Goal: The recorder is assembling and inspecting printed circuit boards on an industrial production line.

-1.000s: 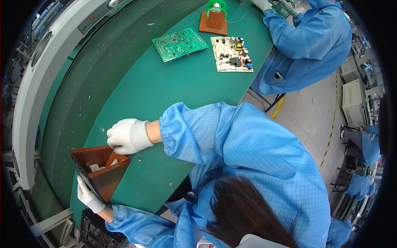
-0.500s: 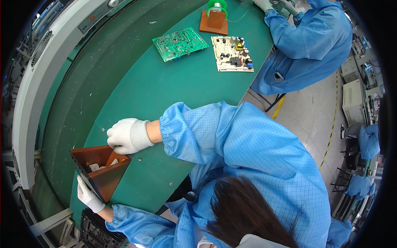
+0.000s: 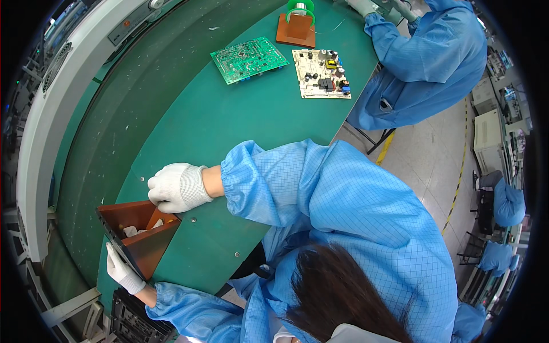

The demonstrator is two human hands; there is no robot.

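Observation:
A brown, wedge-shaped open box (image 3: pixel 150 255) with a dark outer panel sits at the left end of the green table. Inside it lie white crumpled bits (image 3: pixel 132 231) and small orange pieces. My right hand (image 3: pixel 178 187), in a white knitted glove, is at the far rim of the box with fingers curled down. Its fingertips are hidden, so I cannot tell what they hold. White-gloved as well, my left hand (image 3: pixel 121 270) lies along the outside of the dark panel, its fingers stretched out and touching it.
A green circuit board (image 3: pixel 249 60) and a cream circuit board (image 3: pixel 321 75) lie farther along the green table (image 3: pixel 200 126). Beyond them stands a green wire spool (image 3: pixel 301 8) on a brown stand (image 3: pixel 296 33). At the far right sits a co-worker in a blue coat (image 3: pixel 423 60). A dark belt runs along the left.
Both my hands and the box stay in place. The co-worker's gloved hands have shifted slightly, and less of the thin wire near the spool shows. A distant seated person has moved a little.

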